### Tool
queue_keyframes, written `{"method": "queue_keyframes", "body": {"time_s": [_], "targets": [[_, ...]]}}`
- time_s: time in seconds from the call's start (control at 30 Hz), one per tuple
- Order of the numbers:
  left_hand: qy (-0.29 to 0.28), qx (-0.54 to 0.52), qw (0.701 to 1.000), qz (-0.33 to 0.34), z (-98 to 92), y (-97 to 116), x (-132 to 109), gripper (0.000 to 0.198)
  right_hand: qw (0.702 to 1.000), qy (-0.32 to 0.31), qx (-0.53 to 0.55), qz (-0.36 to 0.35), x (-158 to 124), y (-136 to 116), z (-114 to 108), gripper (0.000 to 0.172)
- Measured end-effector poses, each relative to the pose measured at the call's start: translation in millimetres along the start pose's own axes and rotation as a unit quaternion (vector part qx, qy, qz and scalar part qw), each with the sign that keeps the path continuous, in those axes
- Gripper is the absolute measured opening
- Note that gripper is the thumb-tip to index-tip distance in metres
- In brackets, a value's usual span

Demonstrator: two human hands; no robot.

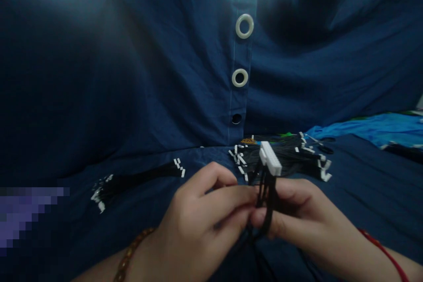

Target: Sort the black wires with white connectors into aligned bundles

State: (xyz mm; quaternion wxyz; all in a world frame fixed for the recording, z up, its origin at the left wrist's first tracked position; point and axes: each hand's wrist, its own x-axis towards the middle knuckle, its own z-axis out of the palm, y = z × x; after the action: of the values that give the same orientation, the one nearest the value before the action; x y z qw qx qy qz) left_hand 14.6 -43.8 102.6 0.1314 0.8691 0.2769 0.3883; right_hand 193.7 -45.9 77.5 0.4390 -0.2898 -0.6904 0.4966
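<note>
On navy cloth (363,194), left hand (205,213) and right hand (297,213) pinch black connector wires (266,198).

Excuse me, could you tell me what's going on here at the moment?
A person is holding a black wire harness with a white multi-pin connector between their left hand and right hand. More black wire bundles with white connectors lie ahead and to the left on dark blue cloth.
</note>
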Motion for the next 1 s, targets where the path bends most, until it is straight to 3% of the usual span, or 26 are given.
{"method": "queue_keyframes", "body": {"time_s": [0.1, 0.2, 0.33, 0.4, 0.57, 0.63, 0.73, 0.87, 0.93, 1.0], "targets": [[0.006, -0.137, 0.988, -0.065, 4.9, -7.5, 3.5, 0.025, 0.999, 0.014, -0.015, -0.037, -0.7, -3.0, -4.7, 0.012], [-0.063, -0.278, 0.949, -0.136, 12.9, -15.6, 7.8, 0.031, 0.998, 0.015, 0.013, -0.065, 1.6, -3.2, -8.6, 0.018], [-0.122, -0.383, 0.897, -0.186, 17.4, -20.2, 11.5, 0.018, 0.995, 0.035, -0.057, -0.073, 7.4, -2.1, -11.4, 0.015], [-0.141, -0.410, 0.878, -0.204, 15.1, -20.2, 12.2, 0.005, 0.986, 0.074, -0.126, -0.084, 10.4, -1.1, -14.1, 0.015], [-0.173, -0.524, 0.780, -0.295, 6.7, -18.9, 13.9, 0.012, 0.958, 0.176, -0.204, -0.101, 18.7, 9.3, -33.7, 0.014], [-0.157, -0.541, 0.761, -0.323, 5.6, -18.8, 15.2, 0.013, 0.949, 0.203, -0.220, -0.101, 22.4, 14.9, -44.5, 0.013], [-0.133, -0.527, 0.764, -0.349, 7.5, -19.9, 16.3, 0.017, 0.942, 0.220, -0.235, -0.093, 27.0, 18.8, -54.7, 0.012], [-0.142, -0.486, 0.795, -0.334, 11.7, -22.2, 15.6, 0.023, 0.968, 0.159, -0.189, -0.055, 27.9, 14.3, -49.5, 0.016], [-0.147, -0.415, 0.845, -0.303, 11.4, -22.6, 15.4, 0.023, 0.978, 0.139, -0.153, -0.037, 26.0, 10.9, -43.2, 0.017], [-0.123, -0.274, 0.923, -0.239, 9.1, -22.3, 15.9, 0.023, 0.984, 0.133, -0.118, -0.021, 23.6, 8.6, -38.5, 0.018]]}}
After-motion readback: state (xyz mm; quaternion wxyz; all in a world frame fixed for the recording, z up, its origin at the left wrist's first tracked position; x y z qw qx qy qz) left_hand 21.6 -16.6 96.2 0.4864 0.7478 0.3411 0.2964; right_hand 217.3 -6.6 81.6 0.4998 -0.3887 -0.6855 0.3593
